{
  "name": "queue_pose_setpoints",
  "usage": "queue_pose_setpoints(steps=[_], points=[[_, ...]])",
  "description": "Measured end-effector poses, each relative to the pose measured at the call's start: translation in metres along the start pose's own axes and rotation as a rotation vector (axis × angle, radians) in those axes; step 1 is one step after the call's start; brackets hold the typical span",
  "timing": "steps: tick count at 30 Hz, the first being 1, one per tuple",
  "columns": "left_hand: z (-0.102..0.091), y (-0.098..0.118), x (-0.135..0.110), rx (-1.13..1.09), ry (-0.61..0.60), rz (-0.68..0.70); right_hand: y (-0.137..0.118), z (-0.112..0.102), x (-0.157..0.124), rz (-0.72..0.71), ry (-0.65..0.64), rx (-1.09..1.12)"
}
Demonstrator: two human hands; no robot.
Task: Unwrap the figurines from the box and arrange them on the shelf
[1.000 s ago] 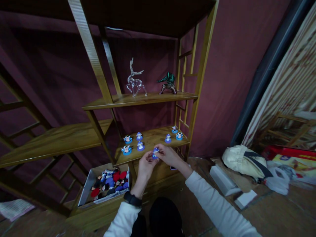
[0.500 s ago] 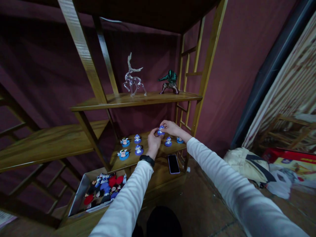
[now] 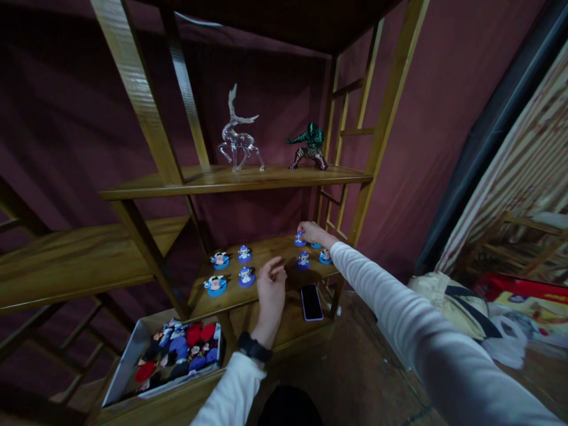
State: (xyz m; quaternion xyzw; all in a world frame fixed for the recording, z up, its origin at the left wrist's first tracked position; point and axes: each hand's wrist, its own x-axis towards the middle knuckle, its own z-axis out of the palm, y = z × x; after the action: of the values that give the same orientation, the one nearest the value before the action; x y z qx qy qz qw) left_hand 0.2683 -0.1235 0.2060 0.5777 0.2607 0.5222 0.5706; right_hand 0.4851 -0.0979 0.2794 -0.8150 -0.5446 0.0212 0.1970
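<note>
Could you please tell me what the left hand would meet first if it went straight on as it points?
The left hand seems to point between the toys, so probably the wall behind, or the shelf if it angles down; depth is unclear.

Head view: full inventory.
Shelf unit: 1, brown, centre
Purple-based figurines: 4, purple-white, lower shelf
Blue-based figurines: 4, blue-white, same shelf, one mostly hidden
Glass deer: 1, clear, upper shelf
Crouching figure: 1, green-brown, upper shelf
Phone: 1, black, below lower shelf
Box: 1, white, lower left
Jumbled pieces: uncountable, red-blue-black, in box
Bags: 2, cream and white, right
Package: 1, red-yellow, right
Striped cloth: 1, beige, right
Wristband: 1, black, left wrist
Left hand: 1, open, near lower shelf
Right hand: 1, on rear purple-based figurine
</note>
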Motion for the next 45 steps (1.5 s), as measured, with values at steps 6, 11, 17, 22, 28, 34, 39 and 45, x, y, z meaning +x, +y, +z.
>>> queue_pose_setpoints(steps=[6,11,17,22,28,34,39,45], points=[[-0.022,0.002,-0.043,0.045,-0.026,0.003,0.003,0.012,0.006,0.064,-0.008,-0.004],[-0.038,0.001,-0.060,0.069,-0.020,-0.051,0.006,0.021,0.007,0.118,-0.024,-0.007],[-0.055,0.003,-0.077,0.089,-0.051,-0.079,0.009,0.026,0.008,0.140,-0.036,-0.002],[-0.071,0.000,-0.090,0.110,-0.047,-0.131,0.012,0.026,0.008,0.144,-0.069,0.020],[-0.091,-0.017,-0.107,0.180,-0.053,-0.169,0.009,0.024,0.010,0.141,-0.110,0.030],[-0.110,-0.039,-0.130,0.248,-0.049,-0.230,-0.005,0.019,0.018,0.174,-0.184,-0.025],[-0.123,-0.060,-0.154,0.221,-0.042,-0.267,-0.017,0.027,0.021,0.228,-0.241,-0.072],[-0.153,-0.104,-0.181,0.351,-0.079,-0.267,-0.025,0.033,0.024,0.329,-0.229,-0.122]])
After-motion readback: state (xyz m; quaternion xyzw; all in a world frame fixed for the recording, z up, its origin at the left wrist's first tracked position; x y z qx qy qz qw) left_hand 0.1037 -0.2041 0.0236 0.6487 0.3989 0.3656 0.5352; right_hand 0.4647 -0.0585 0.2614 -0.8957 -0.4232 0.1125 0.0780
